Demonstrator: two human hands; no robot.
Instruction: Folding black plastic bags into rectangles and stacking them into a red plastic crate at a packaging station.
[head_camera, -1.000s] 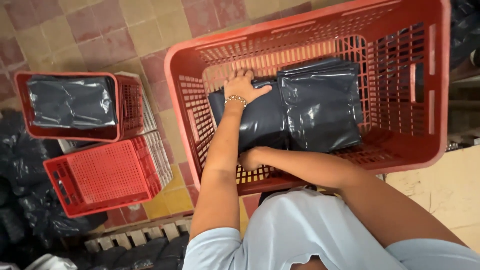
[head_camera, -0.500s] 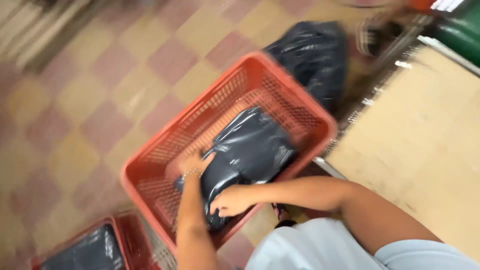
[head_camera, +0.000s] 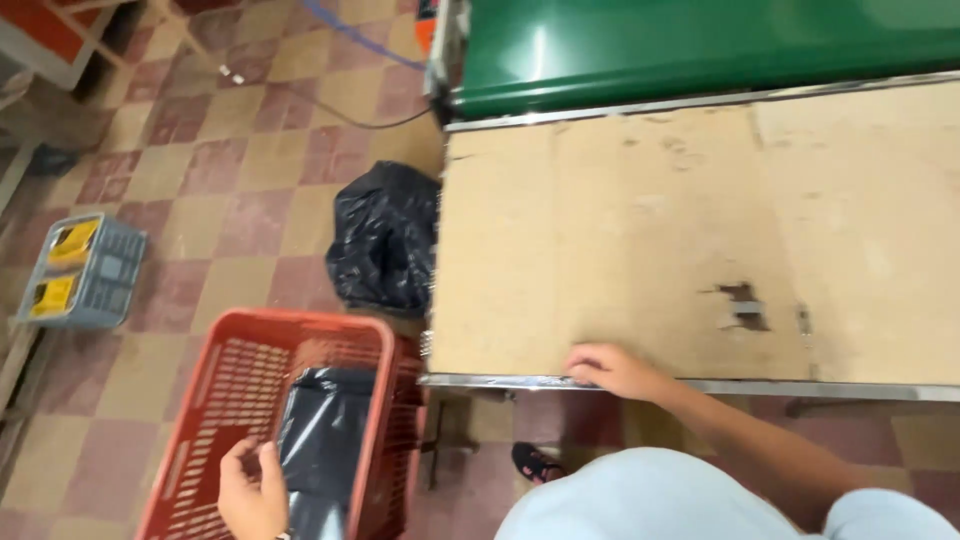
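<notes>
A packing or sorting workroom, by the look of it. A worn fibreboard tabletop (head_camera: 640, 240) with a metal edge fills the right of the frame, a green machine body (head_camera: 700, 40) along the top. On the checkered tile floor (head_camera: 230, 190) stand a red plastic crate (head_camera: 240, 420), a grey crate (head_camera: 85, 272) and a black plastic bag (head_camera: 385, 240).

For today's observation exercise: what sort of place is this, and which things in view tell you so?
Probably a small packing workshop. A worn board worktable adjoins a green conveyor; a red crate on the tiled floor holds a black bag, near the left hand.
</notes>
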